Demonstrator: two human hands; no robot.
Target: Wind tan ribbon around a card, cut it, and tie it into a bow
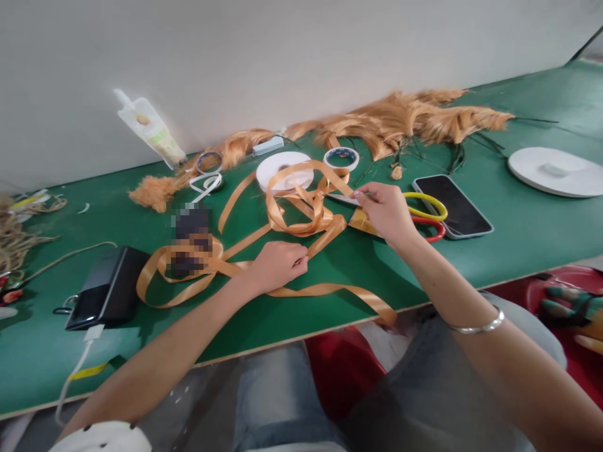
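Observation:
A long orange satin ribbon lies in loose loops over the green table. My left hand is closed, thumb against fingers, pinching the ribbon near the table's middle. My right hand pinches a ribbon end between thumb and fingertips. Under that hand are scissors with one yellow and one red handle. Their blades point left past my fingers, and the hand hides their middle, so whether it also grips them I cannot tell. A yellow card-like piece shows beside the scissors. A white ribbon spool lies behind the loops.
Orange fibre bundles with dark stems line the wall. A phone lies right of the scissors, with a white disc farther right. Tape rolls sit behind. A black power bank with a white cable stands left. The table's front edge is near me.

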